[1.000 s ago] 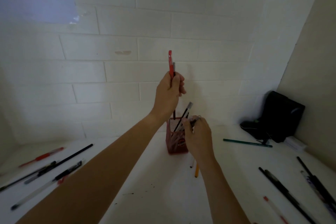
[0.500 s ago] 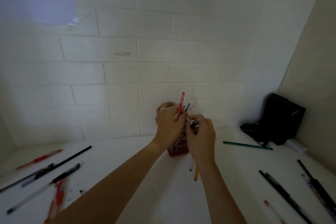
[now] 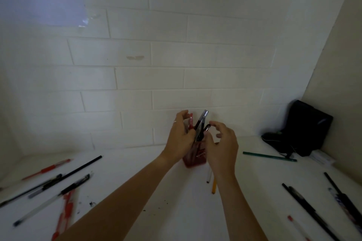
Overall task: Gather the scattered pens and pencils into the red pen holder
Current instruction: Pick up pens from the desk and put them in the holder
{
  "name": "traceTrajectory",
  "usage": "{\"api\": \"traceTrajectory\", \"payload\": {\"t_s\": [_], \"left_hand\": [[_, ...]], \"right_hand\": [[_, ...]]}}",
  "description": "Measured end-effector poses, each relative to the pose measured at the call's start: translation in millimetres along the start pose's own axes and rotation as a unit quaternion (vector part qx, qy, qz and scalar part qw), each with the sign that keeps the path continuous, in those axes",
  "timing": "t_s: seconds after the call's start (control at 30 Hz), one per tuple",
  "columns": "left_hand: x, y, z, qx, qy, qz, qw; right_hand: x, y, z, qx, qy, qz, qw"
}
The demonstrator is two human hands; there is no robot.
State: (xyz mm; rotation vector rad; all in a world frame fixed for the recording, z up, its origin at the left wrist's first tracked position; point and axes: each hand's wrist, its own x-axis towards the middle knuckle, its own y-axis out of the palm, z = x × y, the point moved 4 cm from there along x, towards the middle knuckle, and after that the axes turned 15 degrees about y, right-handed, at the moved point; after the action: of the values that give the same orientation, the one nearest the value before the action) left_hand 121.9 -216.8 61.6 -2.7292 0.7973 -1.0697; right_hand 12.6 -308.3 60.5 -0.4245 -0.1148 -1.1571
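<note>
Table (image 3: 176, 191): pens scattered left and right, long axes mostly diagonal.
Holder (image 3: 194, 159): centre, by wall, between both hands.
Left hand (image 3: 181, 139): fingers loosened around upright pens (image 3: 201, 121).
Right hand (image 3: 222, 148): fingers spread, empty; yellow pencil (image 3: 214, 187) nearest.

Both hands — left hand (image 3: 181, 139), right hand (image 3: 222, 146) — fingers loosely spread around pens (image 3: 199, 126) standing in red pen holder (image 3: 194, 159)

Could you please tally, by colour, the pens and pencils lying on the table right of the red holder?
Green pencil: 1
Yellow pencil: 1
White pen: 1
Black pens: 3
Patterned pen: 1
Red-tipped clear pen: 1
Total: 8
</note>
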Motion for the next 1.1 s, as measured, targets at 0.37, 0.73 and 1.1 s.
{"api": "traceTrajectory", "payload": {"t_s": [0.37, 0.73, 1.1], "left_hand": [[-11.4, -34.9, -2.7, 0.137, 0.007, 0.041, 0.990], [-111.3, -227.5, 29.9, 0.565, -0.172, 0.170, 0.789], [-133.6, -263.9, 43.7, 0.503, -0.229, 0.228, 0.801]], "right_hand": [[-22.9, 10.6, 19.0, -0.080, -0.064, -0.111, 0.989], [-147.1, 86.1, 66.4, -0.071, -0.259, 0.257, 0.928], [-240.5, 127.7, 48.2, -0.233, -0.399, 0.389, 0.797]]}}
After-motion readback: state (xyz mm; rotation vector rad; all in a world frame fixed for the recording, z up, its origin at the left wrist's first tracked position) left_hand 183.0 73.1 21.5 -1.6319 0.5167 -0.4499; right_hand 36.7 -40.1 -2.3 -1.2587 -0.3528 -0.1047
